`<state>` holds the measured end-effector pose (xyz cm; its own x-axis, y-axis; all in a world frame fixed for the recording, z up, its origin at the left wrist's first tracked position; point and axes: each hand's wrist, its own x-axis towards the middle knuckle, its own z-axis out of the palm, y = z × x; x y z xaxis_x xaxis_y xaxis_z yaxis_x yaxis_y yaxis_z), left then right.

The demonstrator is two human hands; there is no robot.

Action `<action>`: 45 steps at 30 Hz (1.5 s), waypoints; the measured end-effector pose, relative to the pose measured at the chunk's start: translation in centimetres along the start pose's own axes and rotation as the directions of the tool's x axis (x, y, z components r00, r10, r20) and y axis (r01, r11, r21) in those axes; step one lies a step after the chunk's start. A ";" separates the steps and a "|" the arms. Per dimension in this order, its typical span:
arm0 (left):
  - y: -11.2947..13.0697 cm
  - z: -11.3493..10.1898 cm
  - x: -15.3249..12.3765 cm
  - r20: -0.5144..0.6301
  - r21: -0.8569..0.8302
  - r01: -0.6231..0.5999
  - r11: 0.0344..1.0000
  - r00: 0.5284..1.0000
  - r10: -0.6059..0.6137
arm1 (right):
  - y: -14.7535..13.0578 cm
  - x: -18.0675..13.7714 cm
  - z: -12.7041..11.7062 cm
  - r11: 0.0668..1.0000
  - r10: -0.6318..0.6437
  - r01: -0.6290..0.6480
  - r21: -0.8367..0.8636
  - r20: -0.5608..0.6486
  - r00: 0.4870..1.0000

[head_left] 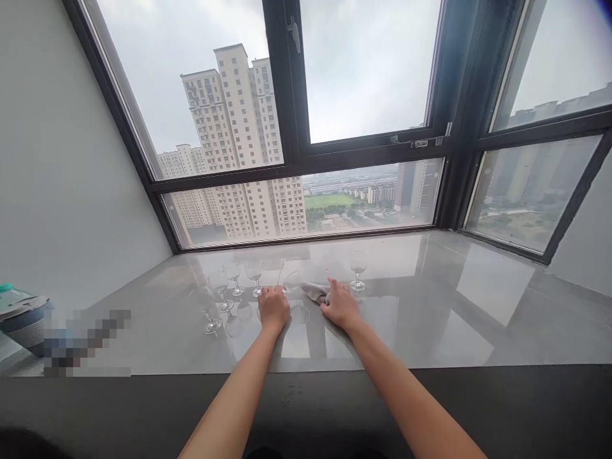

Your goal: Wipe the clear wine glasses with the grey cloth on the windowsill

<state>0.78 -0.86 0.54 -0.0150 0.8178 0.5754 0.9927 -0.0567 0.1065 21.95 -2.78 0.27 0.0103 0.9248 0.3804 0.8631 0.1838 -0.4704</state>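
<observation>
Both my arms reach out over a glossy grey window ledge (pixel 430 306). My left hand (pixel 273 306) is closed around the base of a clear wine glass (pixel 291 280) that leans over near the ledge. My right hand (pixel 340 305) rests fingers-down on a crumpled grey cloth (pixel 315 291) lying beside that glass. Several more clear wine glasses stand upright to the left: one at the near left (pixel 209 310), others behind it (pixel 233 275). A single wine glass (pixel 357 268) stands apart, just right of my right hand.
A large dark-framed window (pixel 291 153) rises behind the ledge, with tower blocks outside. A white wall closes the left side. A teal-lidded container (pixel 19 312) sits at the far left edge. A dark strip (pixel 478 395) runs along the ledge's front.
</observation>
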 end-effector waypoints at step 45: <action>0.2 -0.5 -0.2 -0.027 -0.211 -0.265 0.941 0.964 0.265 | -0.9 0.5 -0.5 0.643 -0.117 0.084 0.762 -0.011 0.993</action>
<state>0.88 -1.31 0.83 0.2453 0.7577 0.6047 0.9127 -0.3907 0.1194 21.37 -2.67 1.26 -0.0855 0.8932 0.4414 0.1709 0.4496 -0.8767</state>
